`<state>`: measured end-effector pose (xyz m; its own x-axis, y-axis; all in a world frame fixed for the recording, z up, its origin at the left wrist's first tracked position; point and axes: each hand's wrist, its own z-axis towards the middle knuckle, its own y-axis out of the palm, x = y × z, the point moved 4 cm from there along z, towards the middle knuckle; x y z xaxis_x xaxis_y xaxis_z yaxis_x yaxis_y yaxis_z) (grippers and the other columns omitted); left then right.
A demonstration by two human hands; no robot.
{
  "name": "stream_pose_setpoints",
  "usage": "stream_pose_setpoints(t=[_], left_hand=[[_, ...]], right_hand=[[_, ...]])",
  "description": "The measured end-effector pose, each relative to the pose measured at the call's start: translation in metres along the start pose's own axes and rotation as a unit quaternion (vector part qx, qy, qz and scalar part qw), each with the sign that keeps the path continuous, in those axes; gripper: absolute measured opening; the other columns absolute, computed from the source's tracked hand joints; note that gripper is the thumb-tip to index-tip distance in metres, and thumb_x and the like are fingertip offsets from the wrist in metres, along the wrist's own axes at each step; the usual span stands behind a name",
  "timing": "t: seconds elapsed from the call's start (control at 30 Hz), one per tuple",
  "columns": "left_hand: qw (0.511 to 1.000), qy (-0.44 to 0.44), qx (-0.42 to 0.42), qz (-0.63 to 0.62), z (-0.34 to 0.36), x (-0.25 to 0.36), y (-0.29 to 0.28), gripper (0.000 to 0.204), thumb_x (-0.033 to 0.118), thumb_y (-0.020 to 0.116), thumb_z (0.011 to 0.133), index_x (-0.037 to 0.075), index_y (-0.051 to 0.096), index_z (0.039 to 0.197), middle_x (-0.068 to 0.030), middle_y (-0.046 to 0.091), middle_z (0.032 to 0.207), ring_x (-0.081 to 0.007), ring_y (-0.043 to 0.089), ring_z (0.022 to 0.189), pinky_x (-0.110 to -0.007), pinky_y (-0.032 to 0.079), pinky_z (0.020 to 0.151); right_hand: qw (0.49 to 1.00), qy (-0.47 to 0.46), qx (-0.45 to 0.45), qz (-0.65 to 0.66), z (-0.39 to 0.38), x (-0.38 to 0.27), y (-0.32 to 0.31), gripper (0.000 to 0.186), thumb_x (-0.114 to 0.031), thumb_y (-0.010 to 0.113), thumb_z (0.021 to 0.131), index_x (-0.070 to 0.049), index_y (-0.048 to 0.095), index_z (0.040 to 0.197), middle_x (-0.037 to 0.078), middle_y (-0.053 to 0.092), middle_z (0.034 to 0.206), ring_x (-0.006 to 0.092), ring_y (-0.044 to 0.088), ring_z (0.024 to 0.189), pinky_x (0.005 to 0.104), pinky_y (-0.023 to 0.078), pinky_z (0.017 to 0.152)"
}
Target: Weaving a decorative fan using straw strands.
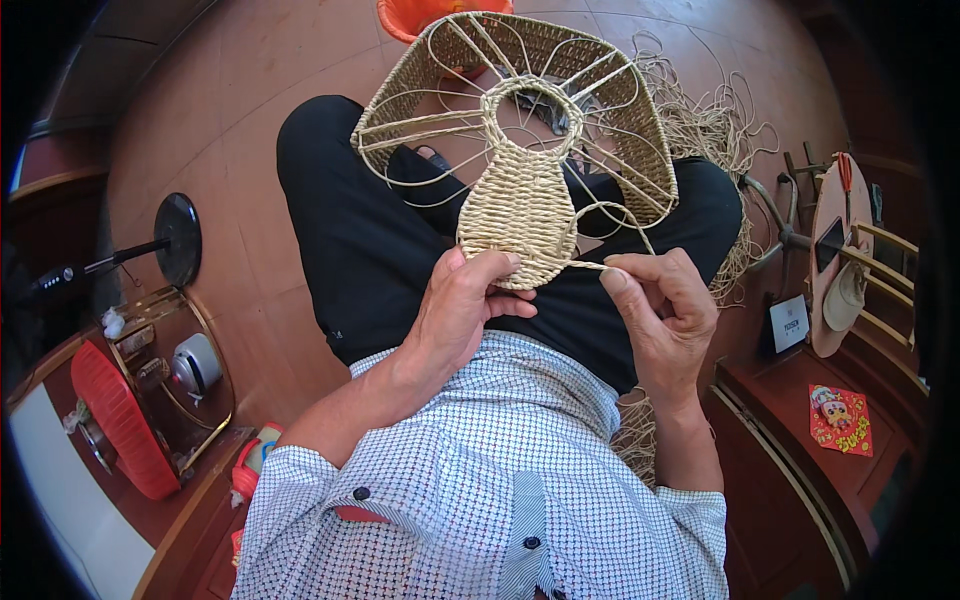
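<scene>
Across my lap rests a wicker piece (520, 205), its woven oval panel toward me. A ring wrapped in cord sits at the panel's far end, and thin wire spokes and loops run out from it to a curved woven wall (635, 140). My left hand (460, 300) grips the panel's near edge, thumb on top and fingers underneath. To its right, my right hand (665, 305) pinches a twisted straw cord (587, 265) between thumb and fingertips. That cord leads off the panel's lower right edge, and a loose loop of it arches above the hand.
A heap of loose cord (700, 130) lies on the floor at the right. Beyond the wicker stands an orange bucket (425, 14). A red fan (120, 420) and a round black base (180, 240) are at the left; a wooden stool (835, 255) holding a phone is at the right.
</scene>
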<state>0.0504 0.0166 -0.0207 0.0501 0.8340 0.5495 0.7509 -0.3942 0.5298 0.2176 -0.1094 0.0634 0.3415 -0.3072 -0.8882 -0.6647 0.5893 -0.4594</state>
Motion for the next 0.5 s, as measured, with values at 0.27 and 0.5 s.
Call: stream_pose_setpoints(t=[0.27,0.5], left_hand=[[1.000,0.006,0.011,-0.018,0.001,-0.001,0.002,0.032,0.009,0.057,0.095,-0.007,0.064,0.123,-0.0143,0.073,0.108,-0.0197,0.072,0.088,-0.039,0.068,0.078],[1.000,0.009,0.001,-0.005,-0.002,0.001,0.001,0.042,0.009,0.058,0.096,-0.004,0.055,0.136,-0.0143,0.072,0.116,-0.0194,0.072,0.092,-0.038,0.067,0.077]], right_hand=[[0.995,-0.047,-0.001,-0.087,-0.001,-0.003,0.007,0.011,-0.006,0.087,0.086,-0.005,0.082,0.095,-0.002,0.064,0.076,0.0078,0.045,0.063,0.0270,0.035,0.054],[0.987,-0.068,-0.013,-0.147,0.002,-0.005,0.016,0.009,-0.007,0.087,0.085,-0.007,0.081,0.092,0.003,0.066,0.076,0.0118,0.060,0.063,0.0286,0.044,0.053]])
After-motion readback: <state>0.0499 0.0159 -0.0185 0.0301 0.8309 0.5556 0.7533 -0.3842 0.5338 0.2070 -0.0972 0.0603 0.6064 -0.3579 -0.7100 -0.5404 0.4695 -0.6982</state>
